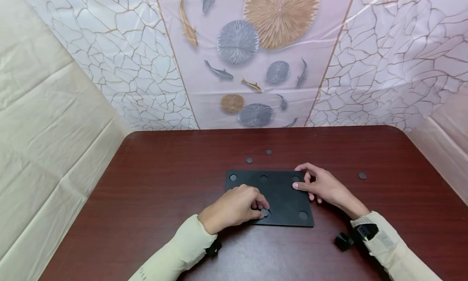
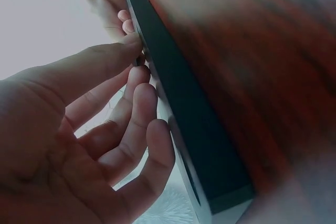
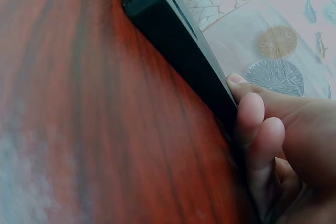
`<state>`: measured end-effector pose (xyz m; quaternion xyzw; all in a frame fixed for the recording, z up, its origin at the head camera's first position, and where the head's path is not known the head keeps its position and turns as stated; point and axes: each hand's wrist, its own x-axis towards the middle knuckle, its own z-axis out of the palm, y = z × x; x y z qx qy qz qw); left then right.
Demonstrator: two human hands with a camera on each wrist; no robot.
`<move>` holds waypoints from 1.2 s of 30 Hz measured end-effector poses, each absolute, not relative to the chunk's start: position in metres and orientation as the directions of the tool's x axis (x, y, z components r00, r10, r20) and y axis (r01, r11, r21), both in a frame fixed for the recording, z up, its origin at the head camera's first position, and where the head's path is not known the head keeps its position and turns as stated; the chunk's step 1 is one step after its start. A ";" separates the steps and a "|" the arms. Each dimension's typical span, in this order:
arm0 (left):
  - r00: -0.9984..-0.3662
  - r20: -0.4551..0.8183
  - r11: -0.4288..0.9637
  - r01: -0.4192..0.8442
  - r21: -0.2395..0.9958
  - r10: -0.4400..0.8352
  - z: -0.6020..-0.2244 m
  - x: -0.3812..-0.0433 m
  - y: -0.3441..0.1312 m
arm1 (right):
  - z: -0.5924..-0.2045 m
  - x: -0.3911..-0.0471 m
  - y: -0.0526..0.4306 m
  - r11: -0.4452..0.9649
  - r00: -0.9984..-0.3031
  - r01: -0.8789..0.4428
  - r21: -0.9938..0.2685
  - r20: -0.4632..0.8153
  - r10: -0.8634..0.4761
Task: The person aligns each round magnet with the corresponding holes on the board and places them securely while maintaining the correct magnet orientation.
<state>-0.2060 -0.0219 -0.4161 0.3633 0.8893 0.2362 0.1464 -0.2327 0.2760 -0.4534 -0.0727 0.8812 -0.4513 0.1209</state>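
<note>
A thin black board (image 1: 283,197) with round recesses lies on the table. My left hand (image 1: 234,208) pinches a small grey disc (image 1: 265,212) between thumb and fingertips, right at the front middle recess. In the left wrist view, the thumb (image 2: 100,66) and fingers come down at the board's top face. My right hand (image 1: 325,187) holds the board by its right edge, with the thumb on top and other fingers along the side. Another grey disc (image 1: 233,177) sits in the back left recess. The left hand hides the board's front left part.
Two loose discs lie behind the board, one (image 1: 249,160) nearer it and one (image 1: 268,152) farther back. A further disc (image 1: 362,175) is off to the right on the dark red wooden table (image 1: 164,183). A patterned curtain (image 1: 146,69) hangs behind the table.
</note>
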 end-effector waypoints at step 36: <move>-0.715 -0.076 0.643 0.569 0.513 0.695 -0.415 -0.200 -0.012 | -0.452 -0.236 0.277 0.578 -0.957 -0.019 -0.816 -0.153 -0.248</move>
